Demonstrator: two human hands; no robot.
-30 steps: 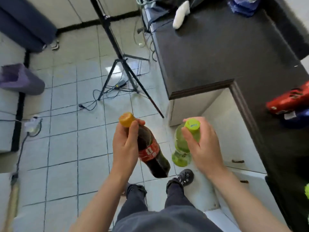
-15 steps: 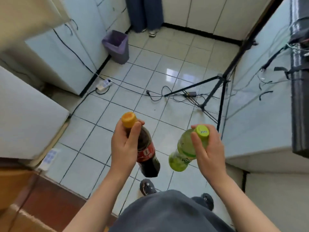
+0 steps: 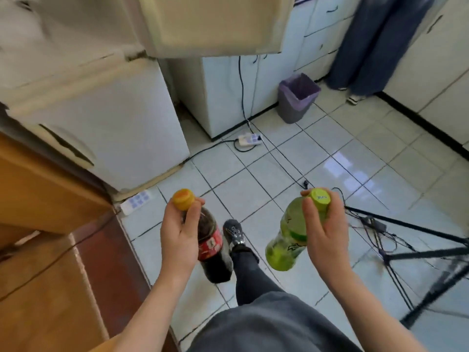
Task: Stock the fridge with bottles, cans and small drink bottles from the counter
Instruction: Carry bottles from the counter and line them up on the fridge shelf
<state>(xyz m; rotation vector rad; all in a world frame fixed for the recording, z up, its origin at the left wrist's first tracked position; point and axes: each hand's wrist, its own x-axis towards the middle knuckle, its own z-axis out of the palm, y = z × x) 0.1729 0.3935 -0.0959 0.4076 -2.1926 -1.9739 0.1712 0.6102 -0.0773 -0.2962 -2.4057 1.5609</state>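
Carrying two bottles, one per hand, over the tiled floor (image 3: 317,153). Left hand (image 3: 177,240) grips the cola bottle (image 3: 213,247) high up, fingers curled round the neck just under its orange cap (image 3: 183,199). Right hand (image 3: 324,237) grips the green drink bottle (image 3: 286,245) the same way, below its yellow-green cap (image 3: 320,199).

Both hang cap-up, long axes near vertical, bases slanting in toward each other and toward my legs. The bottles are apart, not touching.

Fridge (image 3: 121,128) stands ahead and to the left of both hands. Left hand and cola are the nearer pair.

The fridge's lower door, with its recessed handle (image 3: 66,146), looks closed. Cream panel (image 3: 215,24) above may be an upper door swung out, but it is too blurred to be sure.

Judgement: neither bottle is stocked yet. Both hands are full, so opening a door would need one hand freed first. Cola likely goes in first.
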